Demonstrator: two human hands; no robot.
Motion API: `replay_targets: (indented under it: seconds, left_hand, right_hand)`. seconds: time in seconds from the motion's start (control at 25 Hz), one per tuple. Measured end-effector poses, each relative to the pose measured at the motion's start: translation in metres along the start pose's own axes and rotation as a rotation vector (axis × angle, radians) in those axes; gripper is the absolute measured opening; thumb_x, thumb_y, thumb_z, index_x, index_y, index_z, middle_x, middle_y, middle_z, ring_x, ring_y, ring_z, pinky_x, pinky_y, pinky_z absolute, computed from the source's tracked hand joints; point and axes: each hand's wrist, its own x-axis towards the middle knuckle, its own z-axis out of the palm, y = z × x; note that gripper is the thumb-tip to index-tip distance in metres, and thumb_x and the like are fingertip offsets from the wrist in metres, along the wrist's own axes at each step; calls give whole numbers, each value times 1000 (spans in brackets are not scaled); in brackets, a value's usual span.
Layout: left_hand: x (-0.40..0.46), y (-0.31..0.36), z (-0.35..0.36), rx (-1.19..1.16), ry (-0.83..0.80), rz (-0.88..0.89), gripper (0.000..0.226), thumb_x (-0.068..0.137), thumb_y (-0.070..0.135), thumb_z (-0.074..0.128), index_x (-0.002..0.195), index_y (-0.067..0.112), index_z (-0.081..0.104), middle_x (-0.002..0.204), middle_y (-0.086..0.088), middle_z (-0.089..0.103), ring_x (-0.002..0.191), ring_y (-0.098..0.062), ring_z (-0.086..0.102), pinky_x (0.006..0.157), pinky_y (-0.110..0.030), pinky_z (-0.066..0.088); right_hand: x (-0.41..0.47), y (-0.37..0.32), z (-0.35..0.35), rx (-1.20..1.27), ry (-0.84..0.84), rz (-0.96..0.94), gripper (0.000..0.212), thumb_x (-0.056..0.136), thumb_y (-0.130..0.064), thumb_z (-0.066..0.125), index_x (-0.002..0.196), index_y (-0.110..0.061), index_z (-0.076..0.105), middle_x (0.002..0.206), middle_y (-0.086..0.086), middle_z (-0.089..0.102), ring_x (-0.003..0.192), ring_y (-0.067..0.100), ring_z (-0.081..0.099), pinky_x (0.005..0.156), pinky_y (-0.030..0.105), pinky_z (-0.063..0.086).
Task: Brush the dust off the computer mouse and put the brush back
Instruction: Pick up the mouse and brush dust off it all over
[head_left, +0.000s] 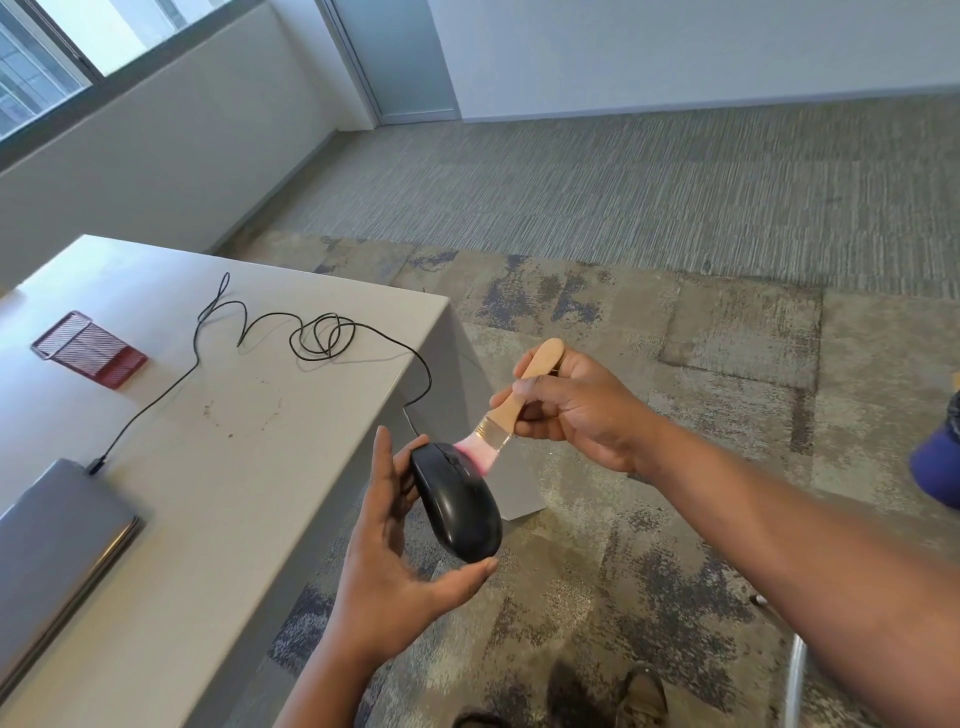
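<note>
**Brushing is going on, putting back is still to do**

The left hand (387, 545) holds the black computer mouse (457, 501) up in the air, just past the edge of the tabletop (208, 467). This grip is clamped on the mouse: the thumb sits under its back end and the fingers curl along its far side. The mouse's cord (311, 332) runs back from its front end, loops on the tabletop, and goes to the laptop (57, 540).

The right hand (576, 410) pinches the wooden handle of the brush (511, 410), so this grip is clamped too. The pink bristles sit below and to the left of that hand and touch the front of the mouse, by the buttons. They look blurry, so a sweep seems to be happening right now.

So the dusting looks like it is in the middle. I cannot tell how much dust is left on the mouse. Some small specks lie on the tabletop.

Still to do: finish brushing, set the mouse down, and put the brush back. Maybe it goes in the red mesh holder (88, 348), which lies far off to the left of both hands, but that is only a guess.
</note>
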Motion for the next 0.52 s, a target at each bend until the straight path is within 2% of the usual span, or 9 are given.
replay_targets:
  seconds: [0.12,0.36,0.52]
  left_hand:
    - [-1,-3,-2,-11,23,-3,145,67,49,103,175,38,7,171,4,45,158,-19,45,131,-32,29]
    - [1,-3,-1,-53,24,3,145,65,44,107,174,43,12,171,3,46,159,-22,44,130,-49,30]
    - [3,-1,1,-76,21,4,145,65,42,108,174,41,14,171,3,47,159,-22,44,129,-50,30]
  right_hand:
    - [-1,-2,-7,-43,-17,42,13,99,0,58,103,-12,54,94,22,79,75,25,71,61,28,61]
    - [9,11,2,462,87,121,13,99,2,58,94,-10,58,93,22,77,73,24,76,61,30,63]
    - [14,26,11,504,125,220,9,98,3,59,91,-3,62,84,22,77,67,23,76,62,30,65]
